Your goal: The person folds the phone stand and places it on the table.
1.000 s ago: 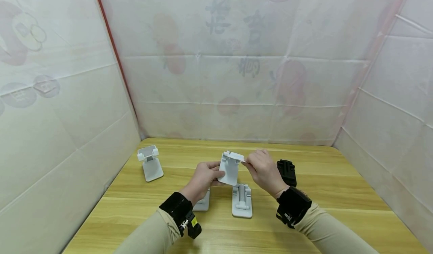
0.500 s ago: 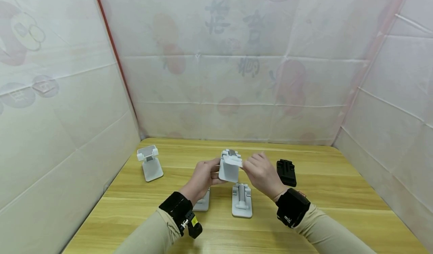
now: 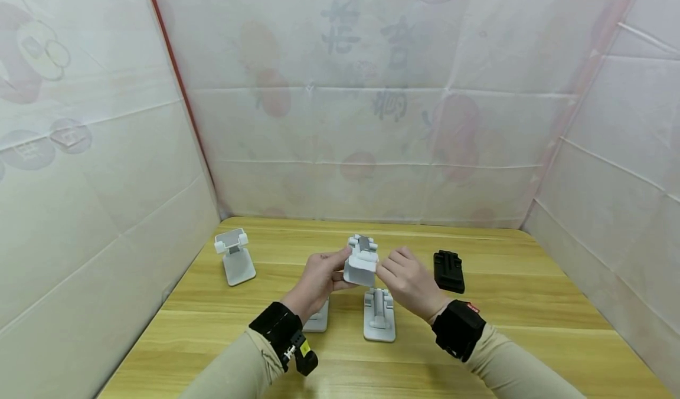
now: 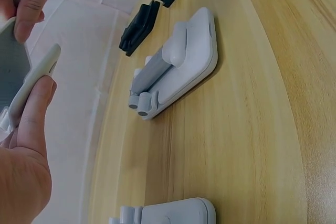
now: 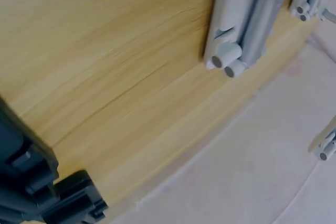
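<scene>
Above the middle of the wooden table (image 3: 531, 304), both hands hold a white folding phone stand (image 3: 362, 261). My left hand (image 3: 336, 267) grips its left side, thumb on the front plate. From the right, my right hand (image 3: 385, 267) pinches its folded upper plate. In the left wrist view, the thumb and a finger of my left hand (image 4: 31, 35) clasp the stand's thin plate (image 4: 37, 80). The right wrist view shows no hand.
Under the hands lie two folded white stands (image 3: 379, 315) (image 3: 319, 319), also seen from the wrists (image 4: 176, 64) (image 5: 247, 19). An unfolded white stand (image 3: 234, 257) stands at the far left. A black folded stand (image 3: 448, 271) lies to the right. Fabric walls close in three sides.
The held stand's plate has folded down toward me and the stand looks shorter. My right hand dropped slightly and closed in on its top. The left hand barely moved.
</scene>
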`<action>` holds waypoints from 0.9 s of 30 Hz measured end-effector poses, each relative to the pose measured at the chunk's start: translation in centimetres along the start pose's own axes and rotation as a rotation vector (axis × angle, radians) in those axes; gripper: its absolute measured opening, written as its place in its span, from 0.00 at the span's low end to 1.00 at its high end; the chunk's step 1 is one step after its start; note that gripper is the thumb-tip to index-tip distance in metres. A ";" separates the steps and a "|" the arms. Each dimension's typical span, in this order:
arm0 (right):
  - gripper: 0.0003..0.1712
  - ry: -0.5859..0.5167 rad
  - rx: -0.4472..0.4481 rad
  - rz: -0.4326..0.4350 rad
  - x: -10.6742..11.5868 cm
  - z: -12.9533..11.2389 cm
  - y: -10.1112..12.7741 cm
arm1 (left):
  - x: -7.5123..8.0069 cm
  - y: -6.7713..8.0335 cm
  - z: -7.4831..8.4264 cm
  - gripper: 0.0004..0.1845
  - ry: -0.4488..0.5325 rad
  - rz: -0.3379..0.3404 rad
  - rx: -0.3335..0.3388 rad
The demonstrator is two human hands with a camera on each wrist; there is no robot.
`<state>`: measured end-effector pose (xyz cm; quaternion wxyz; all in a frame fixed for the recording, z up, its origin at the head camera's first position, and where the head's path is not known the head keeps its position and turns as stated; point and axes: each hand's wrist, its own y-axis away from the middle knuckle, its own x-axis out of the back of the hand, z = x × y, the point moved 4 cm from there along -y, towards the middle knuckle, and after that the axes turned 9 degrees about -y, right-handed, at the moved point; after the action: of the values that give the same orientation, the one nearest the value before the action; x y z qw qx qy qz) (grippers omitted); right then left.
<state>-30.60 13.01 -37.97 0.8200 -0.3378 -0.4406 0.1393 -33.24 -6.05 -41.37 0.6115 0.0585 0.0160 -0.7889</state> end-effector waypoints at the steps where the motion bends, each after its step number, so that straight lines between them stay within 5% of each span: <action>1: 0.21 0.009 0.012 -0.005 0.0 -0.1 0.1 | 0.0 0.0 0.0 0.30 0.001 0.003 0.003; 8: 0.15 -0.018 0.019 -0.027 -0.3 -0.4 0.4 | 0.1 0.1 0.0 0.25 0.005 0.013 0.013; 15: 0.09 -0.217 -0.139 -0.010 -0.5 0.3 0.7 | 0.1 0.0 0.1 0.22 0.005 0.025 0.014; 19: 0.05 -0.366 -0.334 0.002 -0.7 0.8 0.7 | 0.0 0.0 0.0 0.24 0.013 0.014 0.027; 27: 0.02 -0.736 -0.914 -0.095 -1.7 1.9 1.1 | -0.2 -0.2 0.0 0.24 0.015 0.006 0.017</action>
<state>-33.10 13.76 -39.06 0.3897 -0.5663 -0.7262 0.0067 -33.38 -5.84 -41.38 0.6134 0.0700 0.0137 -0.7866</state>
